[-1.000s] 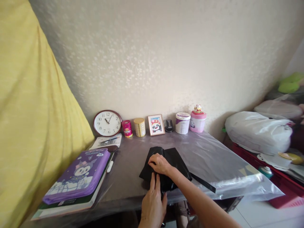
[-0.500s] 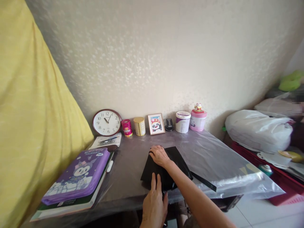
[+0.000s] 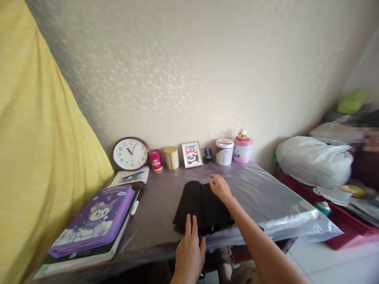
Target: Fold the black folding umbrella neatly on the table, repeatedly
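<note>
In front of me a black umbrella point(image 3: 189, 209) lies partly folded on the table, its cloth spread in flat panels with a crease down the middle. My left hand point(image 3: 189, 252) is at its near end, at the table's front edge. Two fingers stretch onto the cloth, and the thumb is bent round a dark part that looks like the handle, mostly hidden. My right hand point(image 3: 220, 187) rests at the far right corner of the cloth, fingers loosely apart and pointing left. Its forearm covers the cloth's right side.
A purple cartoon case point(image 3: 94, 217) lies on a book at left, beside a yellow curtain point(image 3: 44, 138). Along the wall stand a clock point(image 3: 130, 154), tins point(image 3: 171, 157), a picture frame point(image 3: 192, 154) and tubs point(image 3: 224, 152). White bags point(image 3: 314, 161) and a person are at right.
My right hand has moved right and away from the middle of the cloth to its far right corner. The middle crease now shows. My left hand stays at the near end.
</note>
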The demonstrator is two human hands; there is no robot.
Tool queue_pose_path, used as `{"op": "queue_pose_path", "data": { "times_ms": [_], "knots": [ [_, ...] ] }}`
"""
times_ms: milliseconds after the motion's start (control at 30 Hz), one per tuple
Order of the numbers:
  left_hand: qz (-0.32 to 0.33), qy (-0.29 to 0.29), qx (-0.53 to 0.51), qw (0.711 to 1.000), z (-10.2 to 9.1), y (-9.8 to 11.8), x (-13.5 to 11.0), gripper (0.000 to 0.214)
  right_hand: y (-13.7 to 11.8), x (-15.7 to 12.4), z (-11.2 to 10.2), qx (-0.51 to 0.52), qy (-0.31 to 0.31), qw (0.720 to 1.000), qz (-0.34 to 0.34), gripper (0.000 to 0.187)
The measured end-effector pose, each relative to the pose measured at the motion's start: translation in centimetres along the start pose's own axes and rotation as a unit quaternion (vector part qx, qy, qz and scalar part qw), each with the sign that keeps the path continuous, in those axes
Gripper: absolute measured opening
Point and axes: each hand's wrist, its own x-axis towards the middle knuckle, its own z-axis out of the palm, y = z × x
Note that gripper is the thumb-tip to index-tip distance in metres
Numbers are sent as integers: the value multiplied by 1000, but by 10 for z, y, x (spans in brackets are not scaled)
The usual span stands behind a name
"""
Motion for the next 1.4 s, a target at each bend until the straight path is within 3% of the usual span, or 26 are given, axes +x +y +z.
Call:
{"op": "queue_pose_path", "data": {
  "times_ms": [100, 233, 433, 700, 933, 1133, 1267, 1400],
  "knots": [
    [2, -5, 8, 1000, -1, 0, 0, 57, 20, -4, -8, 9, -50, 997, 65, 32],
    [4, -4, 13, 1000, -3, 1, -1, 56, 34, -7, -8, 39, -101, 991, 80, 34],
    [10, 11, 17, 1000, 1, -3, 0, 56, 33, -9, -11, 112, -132, 983, 59, 27],
    [12, 18, 27, 999, 4, -5, 1, 56, 30, -18, -18, 212, -220, 949, 74, 15],
    [7, 6, 37, 999, 0, -3, 0, 56, 7, -15, -13, 382, -233, 888, 107, 11],
    [8, 6, 42, 999, -2, -1, 0, 56, -18, -13, -4, 454, -233, 852, 120, 5],
    [6, 6, 45, 999, -2, 0, 1, 53, -32, -13, 10, 464, -238, 846, 110, 4],
    [13, 16, 31, 999, 0, -2, 2, 50, -46, -13, 20, 447, -234, 858, 99, 3]
  ]
}}
